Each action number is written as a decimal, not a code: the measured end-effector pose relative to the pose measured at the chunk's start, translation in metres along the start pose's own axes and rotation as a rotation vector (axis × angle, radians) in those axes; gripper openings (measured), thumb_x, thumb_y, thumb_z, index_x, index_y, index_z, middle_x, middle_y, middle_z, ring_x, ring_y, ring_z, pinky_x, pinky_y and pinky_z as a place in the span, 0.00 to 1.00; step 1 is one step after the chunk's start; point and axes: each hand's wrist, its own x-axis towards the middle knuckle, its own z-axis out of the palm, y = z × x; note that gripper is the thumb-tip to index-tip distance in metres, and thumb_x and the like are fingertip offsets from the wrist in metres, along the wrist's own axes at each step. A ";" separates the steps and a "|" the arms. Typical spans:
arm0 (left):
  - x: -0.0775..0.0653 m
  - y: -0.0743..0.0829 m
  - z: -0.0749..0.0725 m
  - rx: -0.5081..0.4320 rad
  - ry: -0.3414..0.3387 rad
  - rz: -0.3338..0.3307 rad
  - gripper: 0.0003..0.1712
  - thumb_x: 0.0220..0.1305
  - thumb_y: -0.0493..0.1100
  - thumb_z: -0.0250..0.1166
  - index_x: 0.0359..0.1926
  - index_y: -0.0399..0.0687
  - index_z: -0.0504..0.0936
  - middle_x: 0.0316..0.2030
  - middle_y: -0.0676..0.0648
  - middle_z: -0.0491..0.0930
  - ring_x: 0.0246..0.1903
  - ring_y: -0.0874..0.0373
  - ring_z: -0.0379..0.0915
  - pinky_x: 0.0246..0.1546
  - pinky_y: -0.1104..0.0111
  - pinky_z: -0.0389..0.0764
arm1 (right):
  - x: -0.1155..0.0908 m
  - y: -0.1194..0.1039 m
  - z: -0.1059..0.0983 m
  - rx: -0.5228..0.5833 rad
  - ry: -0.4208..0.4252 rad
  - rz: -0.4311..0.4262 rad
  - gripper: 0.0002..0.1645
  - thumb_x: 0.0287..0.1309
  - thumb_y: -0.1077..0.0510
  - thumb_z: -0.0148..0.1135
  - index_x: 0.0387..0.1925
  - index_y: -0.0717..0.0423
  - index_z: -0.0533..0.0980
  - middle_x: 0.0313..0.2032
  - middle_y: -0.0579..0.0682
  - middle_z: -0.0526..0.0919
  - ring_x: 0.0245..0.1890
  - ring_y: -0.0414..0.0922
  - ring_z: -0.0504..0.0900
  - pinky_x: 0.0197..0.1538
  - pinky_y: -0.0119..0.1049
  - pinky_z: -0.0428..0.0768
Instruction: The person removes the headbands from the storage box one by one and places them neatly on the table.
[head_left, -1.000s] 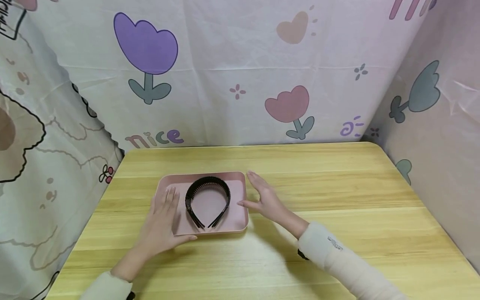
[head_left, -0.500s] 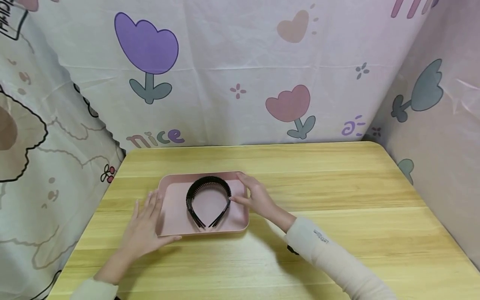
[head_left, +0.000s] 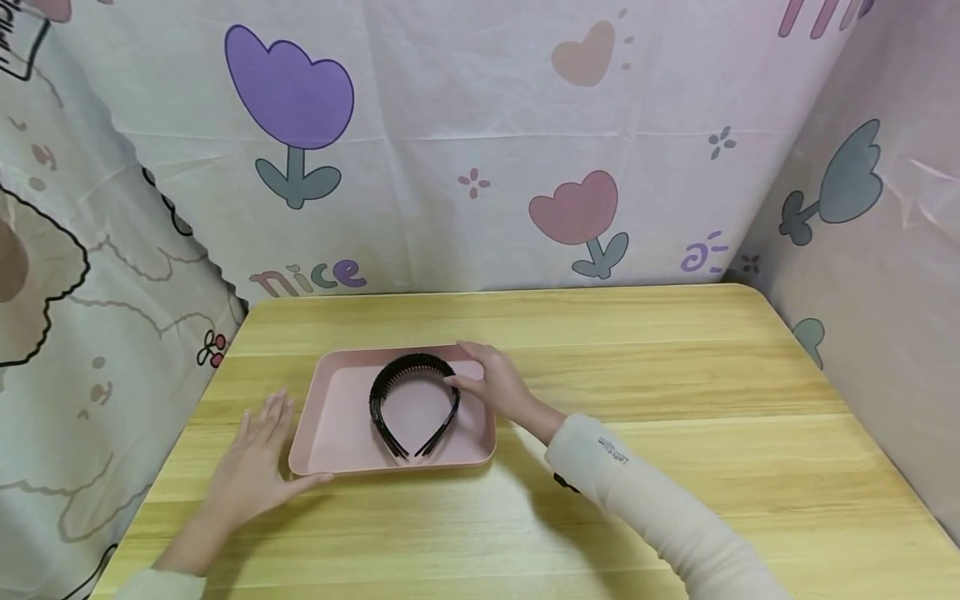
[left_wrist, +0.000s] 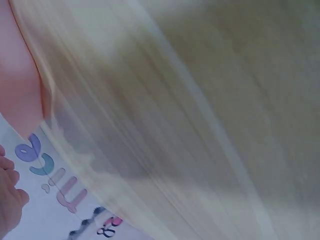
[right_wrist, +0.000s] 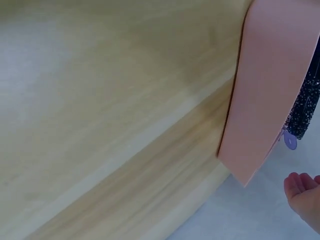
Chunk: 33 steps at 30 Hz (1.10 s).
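Note:
A black, glittery headband (head_left: 414, 367) with small teeth along its inner side lies in a shallow pink tray (head_left: 337, 417), its two ends pointing toward me. My right hand (head_left: 498, 387) hovers over the tray's right side, fingers extended near the far right corner. In the head view its thumb tip overlaps the headband's right side. The right wrist view shows these fingers (right_wrist: 302, 187) apart from the headband (right_wrist: 305, 100). To the left of the tray is my left hand (head_left: 251, 467), fingers spread over the table, its thumb tip at the tray's near left corner.
The tray stands on a light wooden table (head_left: 675, 417), left of its middle. Behind the table hangs a white cloth (head_left: 435, 75) printed with flowers, and more printed cloth hangs at both sides. Both arms wear cream sleeves (head_left: 622, 471).
My left hand has moved left, off the tray's left side, to the table beside it. My right hand has moved left over the tray's right part. Tray and headband stay in place.

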 end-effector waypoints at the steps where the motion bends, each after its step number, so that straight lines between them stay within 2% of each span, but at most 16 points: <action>1: 0.000 -0.001 0.000 0.003 -0.006 -0.001 0.69 0.43 0.72 0.63 0.71 0.35 0.40 0.72 0.36 0.37 0.71 0.60 0.17 0.69 0.68 0.18 | 0.001 0.000 0.001 0.000 -0.003 0.016 0.33 0.48 0.57 0.69 0.53 0.71 0.72 0.53 0.65 0.78 0.55 0.58 0.76 0.60 0.45 0.75; 8: -0.002 -0.010 0.000 0.034 -0.026 -0.005 0.68 0.44 0.72 0.62 0.71 0.34 0.42 0.71 0.36 0.39 0.72 0.58 0.20 0.68 0.71 0.16 | 0.011 0.001 0.007 -0.002 -0.017 0.025 0.26 0.50 0.57 0.67 0.48 0.69 0.76 0.45 0.63 0.83 0.45 0.54 0.82 0.50 0.42 0.82; 12: -0.001 -0.011 -0.001 0.025 -0.046 -0.004 0.67 0.44 0.73 0.61 0.70 0.32 0.44 0.70 0.33 0.44 0.73 0.51 0.25 0.69 0.69 0.18 | 0.016 0.001 0.011 0.001 -0.043 0.031 0.22 0.51 0.57 0.67 0.45 0.68 0.78 0.39 0.61 0.84 0.38 0.51 0.83 0.43 0.36 0.84; 15: 0.000 -0.010 -0.001 0.003 -0.063 -0.007 0.65 0.44 0.72 0.62 0.69 0.29 0.49 0.68 0.30 0.50 0.73 0.46 0.32 0.72 0.62 0.25 | 0.019 0.000 0.013 -0.002 -0.064 0.047 0.19 0.52 0.58 0.66 0.43 0.68 0.79 0.35 0.60 0.83 0.34 0.49 0.82 0.39 0.34 0.83; 19: 0.000 -0.009 0.000 -0.032 -0.075 -0.015 0.63 0.44 0.70 0.64 0.66 0.27 0.55 0.66 0.29 0.56 0.71 0.41 0.43 0.73 0.60 0.34 | 0.022 -0.001 0.016 -0.017 -0.089 0.078 0.17 0.52 0.60 0.66 0.42 0.68 0.80 0.34 0.59 0.83 0.34 0.48 0.81 0.38 0.31 0.82; 25: -0.001 -0.009 0.004 -0.070 -0.057 -0.004 0.62 0.42 0.69 0.67 0.66 0.28 0.58 0.65 0.29 0.59 0.68 0.40 0.51 0.73 0.68 0.32 | 0.025 -0.001 0.021 -0.049 -0.121 0.111 0.16 0.52 0.60 0.65 0.42 0.66 0.80 0.34 0.57 0.84 0.33 0.47 0.80 0.37 0.28 0.79; 33: -0.003 -0.010 0.007 -0.067 -0.026 0.015 0.61 0.40 0.69 0.68 0.65 0.29 0.60 0.65 0.30 0.61 0.68 0.42 0.52 0.72 0.72 0.32 | 0.025 -0.001 0.025 -0.144 -0.111 0.101 0.11 0.53 0.61 0.65 0.38 0.63 0.82 0.31 0.54 0.85 0.30 0.44 0.80 0.34 0.27 0.78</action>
